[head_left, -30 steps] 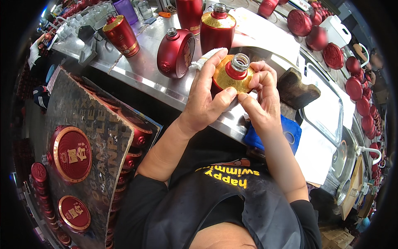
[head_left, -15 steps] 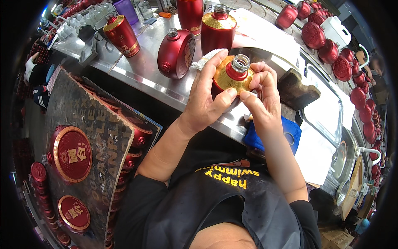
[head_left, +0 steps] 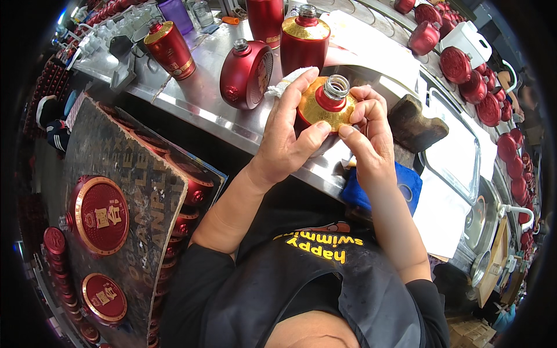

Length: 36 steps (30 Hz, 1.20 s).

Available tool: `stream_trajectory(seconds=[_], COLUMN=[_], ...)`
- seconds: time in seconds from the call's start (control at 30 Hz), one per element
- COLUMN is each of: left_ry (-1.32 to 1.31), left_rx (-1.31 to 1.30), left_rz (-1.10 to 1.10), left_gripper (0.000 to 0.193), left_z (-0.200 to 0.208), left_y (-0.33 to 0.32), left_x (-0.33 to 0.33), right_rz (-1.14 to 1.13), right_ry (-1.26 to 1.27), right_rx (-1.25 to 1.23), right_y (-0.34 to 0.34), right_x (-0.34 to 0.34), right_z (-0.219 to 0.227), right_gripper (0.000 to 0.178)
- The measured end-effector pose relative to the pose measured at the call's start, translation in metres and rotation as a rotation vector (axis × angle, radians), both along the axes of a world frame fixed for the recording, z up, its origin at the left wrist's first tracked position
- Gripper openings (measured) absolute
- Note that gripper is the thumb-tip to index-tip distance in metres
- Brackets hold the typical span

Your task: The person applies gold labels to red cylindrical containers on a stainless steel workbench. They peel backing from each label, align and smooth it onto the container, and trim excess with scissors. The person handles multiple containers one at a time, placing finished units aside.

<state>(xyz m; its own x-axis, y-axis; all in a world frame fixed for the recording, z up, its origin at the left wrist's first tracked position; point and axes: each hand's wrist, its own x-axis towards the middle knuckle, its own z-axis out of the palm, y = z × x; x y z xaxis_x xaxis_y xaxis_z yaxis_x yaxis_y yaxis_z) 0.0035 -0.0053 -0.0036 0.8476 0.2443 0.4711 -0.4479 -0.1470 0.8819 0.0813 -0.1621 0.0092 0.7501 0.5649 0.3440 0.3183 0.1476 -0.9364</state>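
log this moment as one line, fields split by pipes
left hand: holding gold-shouldered bottle | right hand: fingers on same bottle | bottle: uncapped | nearby: round red bottle

Two hands (head_left: 283, 142) around one bottle (head_left: 314, 109); four more red bottles (head_left: 305, 52) standing here on the tabletop (head_left: 200, 113); two round flasks (head_left: 101, 216) on the worn board (head_left: 142, 214); one white jug (head_left: 464, 46); one blue pad (head_left: 358, 195).

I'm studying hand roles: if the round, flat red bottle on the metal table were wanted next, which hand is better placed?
Probably the left hand: it is nearer the round, flat bottle, which stands to its left. The right hand is on the far side of the gold-shouldered bottle both hold.
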Motion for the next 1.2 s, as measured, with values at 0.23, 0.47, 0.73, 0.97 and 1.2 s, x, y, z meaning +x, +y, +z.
stream_trajectory(seconds=[0.23,0.47,0.73,0.97,1.2], left_ry=[0.003,-0.027,0.024,-0.011,0.028], left_rx=[-0.012,0.031,-0.172,-0.062,-0.067], left_rz=[-0.001,0.046,-0.065,-0.028,0.025], left_gripper=[0.068,0.069,0.072,0.077,0.075], left_z=[-0.0001,-0.0019,-0.0013,0.0023,0.0061], left_y=[-0.0008,-0.0007,0.0028,0.0012,-0.0039], left_x=[0.0005,0.0019,-0.0004,-0.0021,-0.0038], right_rz=[0.027,0.032,-0.030,-0.077,-0.090], right_ry=[-0.007,-0.060,-0.110,-0.071,-0.088], right_rx=[-0.020,-0.056,-0.139,-0.014,-0.053], right_y=[-0.0018,-0.0020,0.0009,0.0061,0.0058], right_x=[0.0004,0.0009,-0.0021,-0.0051,-0.0046], right_z=[-0.0012,-0.0013,0.0015,0.0013,0.0003], right_gripper=[0.020,0.023,0.025,0.026,0.027])
